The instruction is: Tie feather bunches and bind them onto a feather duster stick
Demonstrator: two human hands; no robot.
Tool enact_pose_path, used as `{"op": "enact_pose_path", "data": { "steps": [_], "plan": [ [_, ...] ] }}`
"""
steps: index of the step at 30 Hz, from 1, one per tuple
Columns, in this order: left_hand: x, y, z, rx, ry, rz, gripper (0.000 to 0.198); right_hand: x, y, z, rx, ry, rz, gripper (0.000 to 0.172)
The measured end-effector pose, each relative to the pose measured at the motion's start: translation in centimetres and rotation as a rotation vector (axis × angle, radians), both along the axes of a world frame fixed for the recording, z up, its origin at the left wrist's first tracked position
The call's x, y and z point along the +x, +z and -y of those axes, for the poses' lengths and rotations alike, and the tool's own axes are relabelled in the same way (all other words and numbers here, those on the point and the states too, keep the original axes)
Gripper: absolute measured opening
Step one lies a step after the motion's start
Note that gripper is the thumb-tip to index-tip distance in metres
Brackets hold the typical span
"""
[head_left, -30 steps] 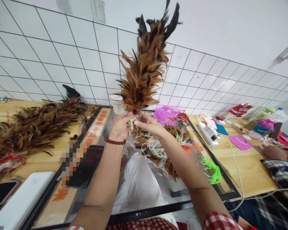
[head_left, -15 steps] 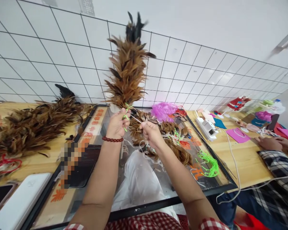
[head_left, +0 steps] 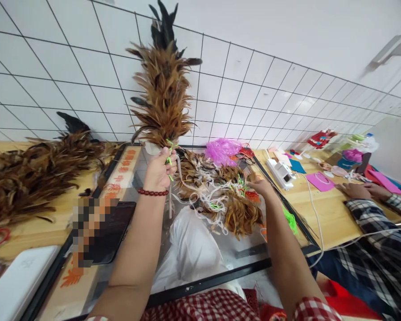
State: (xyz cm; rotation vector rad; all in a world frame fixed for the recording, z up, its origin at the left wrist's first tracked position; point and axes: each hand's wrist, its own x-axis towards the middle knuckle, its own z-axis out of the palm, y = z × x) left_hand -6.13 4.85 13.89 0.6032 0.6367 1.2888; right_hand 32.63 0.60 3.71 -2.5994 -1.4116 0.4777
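My left hand (head_left: 161, 169) is closed around the lower end of a feather duster (head_left: 163, 93), which stands upright with brown feathers and black tips. Bright green ties (head_left: 169, 154) show at its base by my fingers, and a thin stick end pokes out below the hand. A white ribbon (head_left: 183, 178) trails from there down to the glass top. My right hand (head_left: 259, 187) reaches over the right side of a pile of loose brown feather bunches (head_left: 242, 211), close to more green ties. Its fingertips are too unclear to show a grip.
Another feather duster (head_left: 43, 174) lies on the left. A dark phone (head_left: 110, 234), a white power bank (head_left: 23, 281), a pink plastic bag (head_left: 222, 150) and a white power strip (head_left: 280, 173) are around. At right rest a co-worker's hands (head_left: 356, 191). A wire grid stands behind.
My right hand has let go of the thin strand by the duster and moved right to the feather pile. The white ribbon now hangs slack from my left hand, which still holds the duster.
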Motion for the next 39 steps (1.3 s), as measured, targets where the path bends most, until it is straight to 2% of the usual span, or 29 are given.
{"op": "enact_pose_path", "data": {
  "steps": [2,4,10,12,16,18,23,28,31,35,39],
  "plan": [
    [0.5,-0.1,0.2,0.003,-0.004,-0.005,0.025,-0.5,-0.2,-0.2,0.008,0.011,-0.016,0.029],
    [0.9,-0.2,0.4,0.002,-0.014,-0.002,0.024,-0.7,0.5,-0.2,0.024,0.021,-0.023,0.025],
    [2.0,-0.3,0.7,-0.058,-0.079,0.079,0.024,-0.5,4.0,1.0,0.029,0.078,0.093,0.020],
    [2.3,-0.4,0.8,-0.087,-0.120,0.101,0.026,-1.0,5.0,1.3,0.129,0.125,0.097,0.022],
    [2.8,-0.6,0.9,-0.111,-0.201,0.121,0.029,-3.0,6.6,1.4,0.523,0.196,-0.255,0.031],
    [2.9,-0.8,0.9,-0.108,-0.231,0.129,0.029,-4.4,7.3,1.2,0.635,0.195,-0.476,0.031],
    [3.4,-1.4,0.9,-0.087,-0.247,0.113,0.027,-8.2,8.7,1.1,0.683,0.131,-0.989,0.031],
    [4.1,-2.0,1.1,-0.046,-0.260,0.071,0.025,-13.0,9.7,1.4,0.764,0.236,-1.228,0.033],
    [4.6,-2.2,1.3,-0.049,-0.223,0.023,0.024,-16.4,10.0,1.0,0.822,0.358,-1.227,0.027],
    [5.1,-2.3,1.4,-0.080,-0.184,-0.006,0.021,-20.2,9.4,-0.6,0.966,0.528,-1.083,0.020],
    [5.0,-2.2,1.5,-0.072,-0.217,-0.035,0.017,-21.7,8.0,-2.5,1.045,0.543,-0.856,0.021]
  ]
}}
